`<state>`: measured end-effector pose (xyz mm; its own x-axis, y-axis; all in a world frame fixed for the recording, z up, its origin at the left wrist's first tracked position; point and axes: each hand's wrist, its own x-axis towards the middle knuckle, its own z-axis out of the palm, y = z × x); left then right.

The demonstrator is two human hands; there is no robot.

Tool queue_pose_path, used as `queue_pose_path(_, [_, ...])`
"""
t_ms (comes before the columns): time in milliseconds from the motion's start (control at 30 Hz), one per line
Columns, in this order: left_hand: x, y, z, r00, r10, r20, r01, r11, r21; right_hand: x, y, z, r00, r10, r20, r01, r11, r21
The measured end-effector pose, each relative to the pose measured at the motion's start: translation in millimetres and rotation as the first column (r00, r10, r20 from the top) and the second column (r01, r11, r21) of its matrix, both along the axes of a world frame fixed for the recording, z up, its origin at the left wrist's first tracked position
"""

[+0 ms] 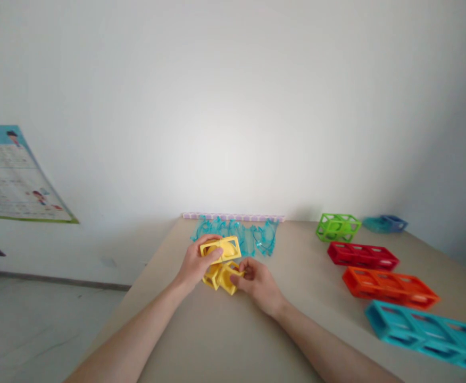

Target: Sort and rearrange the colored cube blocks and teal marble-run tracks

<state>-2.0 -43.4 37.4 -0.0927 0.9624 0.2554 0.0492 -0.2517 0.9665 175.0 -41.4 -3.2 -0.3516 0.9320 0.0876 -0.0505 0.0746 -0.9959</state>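
My left hand grips a yellow open-frame block piece, its thumb across the front. Just below it, my right hand pinches the right side of another yellow frame piece. A further yellow piece lies against that one on its left. The upper and lower yellow pieces are close together; whether they are joined cannot be made out. Behind the hands, several clear turquoise pieces lie in a row on the table.
On the right stand a green frame block, a red row, an orange row and a turquoise row. Blue pieces sit at the back right. A patterned strip runs along the wall. A poster hangs left.
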Motion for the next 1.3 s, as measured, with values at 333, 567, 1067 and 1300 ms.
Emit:
queue_pose_path(333, [-2, 2, -5.6, 0.971, -0.011, 0.241, 0.040, 0.992, -0.117, 7, 1, 10.2, 0.959, -0.237, -0.157, 0.222, 0.969, -0.106])
queue_pose_path(567, [-2, 3, -4.6, 0.931, -0.037, 0.364, 0.085, 0.989, -0.117, 9, 0, 11.5, 0.907, -0.215, -0.361, 0.157, 0.970, -0.185])
queue_pose_path(1067, [2, 0, -2.6, 0.879, -0.138, 0.457, 0.208, 0.972, -0.106, 15, -5, 21.3, 0.791, -0.078, -0.607, -0.035, 0.984, -0.173])
queue_pose_path(1300, [2, -5, -1.9, 0.871, -0.247, 0.425, 0.289, 0.957, -0.036, 12, -4, 23.3, 0.836, -0.109, -0.539, 0.064, 0.993, -0.100])
